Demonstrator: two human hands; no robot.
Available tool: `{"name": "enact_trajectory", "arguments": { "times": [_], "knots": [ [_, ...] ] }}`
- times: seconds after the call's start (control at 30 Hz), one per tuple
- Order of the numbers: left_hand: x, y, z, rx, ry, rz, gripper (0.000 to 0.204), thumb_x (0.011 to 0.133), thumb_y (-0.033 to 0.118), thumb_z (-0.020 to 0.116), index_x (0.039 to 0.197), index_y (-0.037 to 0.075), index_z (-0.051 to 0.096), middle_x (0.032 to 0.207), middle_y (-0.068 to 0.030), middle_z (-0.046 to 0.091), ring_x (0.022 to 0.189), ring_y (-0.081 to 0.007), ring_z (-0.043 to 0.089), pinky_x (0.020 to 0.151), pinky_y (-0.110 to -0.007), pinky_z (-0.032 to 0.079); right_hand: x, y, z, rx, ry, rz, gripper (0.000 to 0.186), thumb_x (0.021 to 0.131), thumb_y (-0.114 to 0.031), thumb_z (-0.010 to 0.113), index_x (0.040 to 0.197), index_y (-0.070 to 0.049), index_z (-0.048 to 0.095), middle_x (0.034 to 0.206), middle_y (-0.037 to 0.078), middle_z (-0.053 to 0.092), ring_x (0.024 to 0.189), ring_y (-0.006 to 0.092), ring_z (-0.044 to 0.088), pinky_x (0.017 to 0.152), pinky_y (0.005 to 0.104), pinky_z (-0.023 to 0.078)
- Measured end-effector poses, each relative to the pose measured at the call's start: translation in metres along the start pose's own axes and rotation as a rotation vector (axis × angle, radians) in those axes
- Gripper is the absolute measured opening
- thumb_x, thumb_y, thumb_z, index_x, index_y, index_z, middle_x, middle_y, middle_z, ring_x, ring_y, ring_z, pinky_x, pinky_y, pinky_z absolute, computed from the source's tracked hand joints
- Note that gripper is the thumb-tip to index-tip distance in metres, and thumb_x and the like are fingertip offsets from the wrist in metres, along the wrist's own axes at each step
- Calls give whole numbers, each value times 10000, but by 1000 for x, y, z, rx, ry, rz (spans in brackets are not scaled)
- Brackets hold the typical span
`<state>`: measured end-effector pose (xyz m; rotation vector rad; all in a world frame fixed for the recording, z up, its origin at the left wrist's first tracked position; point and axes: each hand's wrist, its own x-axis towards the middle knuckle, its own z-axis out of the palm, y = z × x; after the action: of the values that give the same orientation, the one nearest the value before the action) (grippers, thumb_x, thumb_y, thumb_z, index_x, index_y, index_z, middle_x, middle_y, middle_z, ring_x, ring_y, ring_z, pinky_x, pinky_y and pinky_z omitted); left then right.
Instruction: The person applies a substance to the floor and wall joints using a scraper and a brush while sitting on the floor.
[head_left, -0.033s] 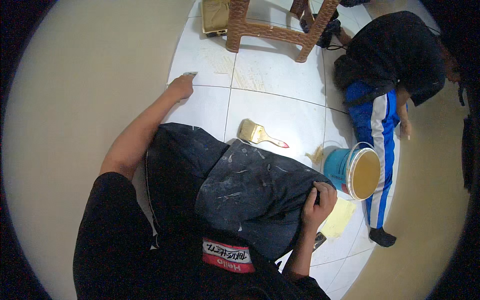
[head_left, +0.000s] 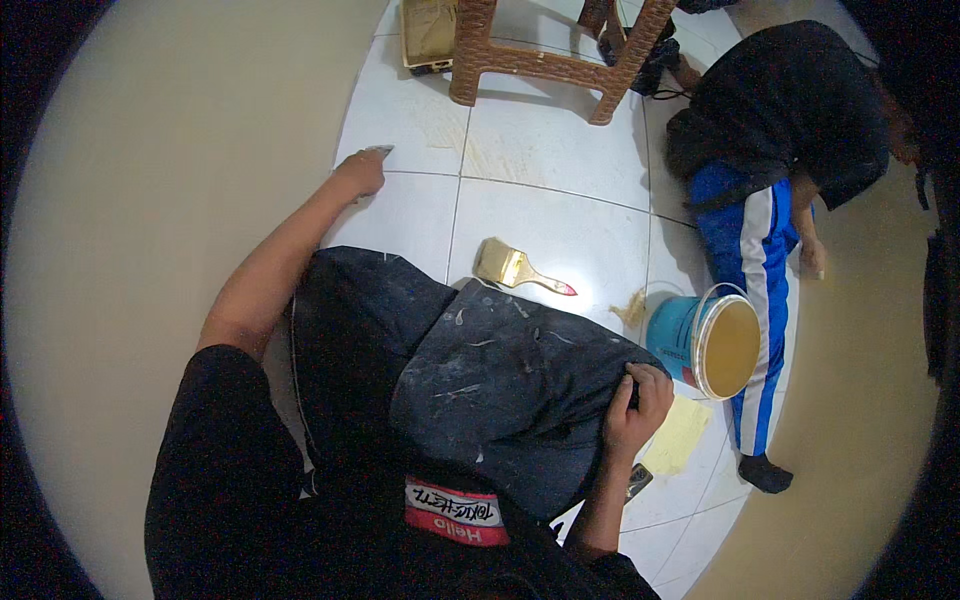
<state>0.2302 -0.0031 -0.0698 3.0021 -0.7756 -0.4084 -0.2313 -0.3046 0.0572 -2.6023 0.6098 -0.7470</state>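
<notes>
Left hand [head_left: 362,172] far forward on a straight arm, right hand [head_left: 634,398] curled close by the knee.

Your dark navy trousers [head_left: 500,380] carry pale streaks and flecks of paint across the knee, and just below them on your black shirt sits a red patch with a white band of black lettering [head_left: 455,510]. Above the trousers, on the glossy white floor tiles with thin grey joints [head_left: 560,225], lies a flat brush with cream-coated bristles, a gold metal band and a red-tipped handle [head_left: 515,268]. Right of the trousers stands a turquoise plastic bucket holding tan-yellow paint [head_left: 705,345], with a pale yellow sheet [head_left: 678,435] under it. Beyond the bucket, another person wears bright blue trousers with a white side stripe [head_left: 752,270]. Further above the trousers stands a brown woven-pattern stool [head_left: 540,60].
</notes>
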Motion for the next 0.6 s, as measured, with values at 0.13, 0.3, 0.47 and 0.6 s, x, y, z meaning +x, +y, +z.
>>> {"name": "enact_trajectory", "arguments": {
  "times": [0.13, 0.3, 0.47, 0.6],
  "knots": [
    [18, -31, -2, -112, 97, -14, 530, 830, 26, 409, 1347, 94, 503, 1153, -260, 619, 927, -378, 668, 682, -443, 579, 2, -7, 1, -18, -6, 2, 118, 823, -104, 598, 906, -44, 658, 954, 120, 647, 905, 311, 582, 841, 422, 427],
    [29, -7, -21, -55, -99, -107, 493, 824, 32, 460, 1315, 5, 491, 1148, -252, 622, 941, -377, 663, 840, -440, 546, 0, -3, -1, -27, -8, 9, 110, 827, -109, 600, 901, -49, 655, 945, 114, 646, 902, 310, 580, 843, 421, 426],
    [0, 5, -18, 51, -74, 50, 584, 785, 3, 501, 1361, -30, 409, 1209, -278, 578, 955, -380, 650, 859, -455, 539, 0, -4, -2, -9, -6, 17, 110, 826, -105, 599, 897, -44, 658, 932, 117, 649, 886, 312, 585, 844, 418, 426],
    [-2, -12, -8, 111, 10, 83, 515, 804, 2, 489, 1319, -4, 487, 1232, -235, 585, 1053, -359, 625, 931, -437, 504, -1, 0, 1, 14, -8, 6, 112, 823, -104, 602, 897, -40, 657, 929, 117, 649, 889, 309, 588, 850, 421, 425]
  ]
}}
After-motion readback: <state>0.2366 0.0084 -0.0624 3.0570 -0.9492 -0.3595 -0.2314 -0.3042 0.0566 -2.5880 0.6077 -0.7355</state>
